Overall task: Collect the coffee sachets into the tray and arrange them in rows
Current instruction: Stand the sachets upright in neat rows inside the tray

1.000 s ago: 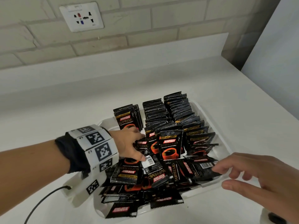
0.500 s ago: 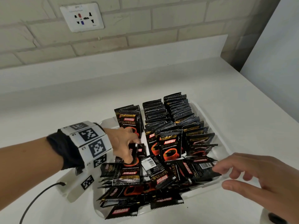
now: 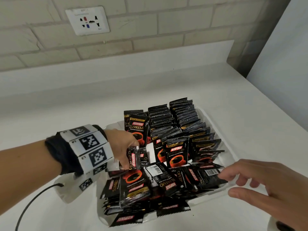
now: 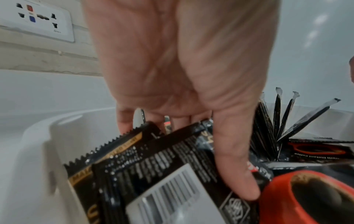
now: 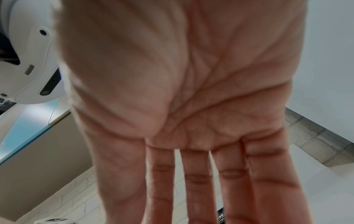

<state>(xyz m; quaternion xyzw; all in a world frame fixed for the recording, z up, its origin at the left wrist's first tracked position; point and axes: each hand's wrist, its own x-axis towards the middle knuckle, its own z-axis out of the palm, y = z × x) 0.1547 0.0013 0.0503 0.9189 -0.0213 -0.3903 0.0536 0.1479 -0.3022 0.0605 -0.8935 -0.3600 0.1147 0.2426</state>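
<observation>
1. Setting: a pantry or kitchenette corner, indoors; home or workplace cannot be told.
2. Worktop: a plain white counter (image 3: pixel 191 80) fills the middle of the head view, with a low white upstand along its back edge.
3. Wall: painted brick (image 3: pixel 166 22) across the top of the frame.
4. Fitting: a white multi-socket outlet (image 3: pixel 87 20) at upper left.
5. Stock: a white tray (image 3: pixel 231 157) at lower centre, packed with instant-coffee sachets (image 3: pixel 176 154).
6. A plain white panel (image 3: pixel 286 64) stands at the right edge.
</observation>
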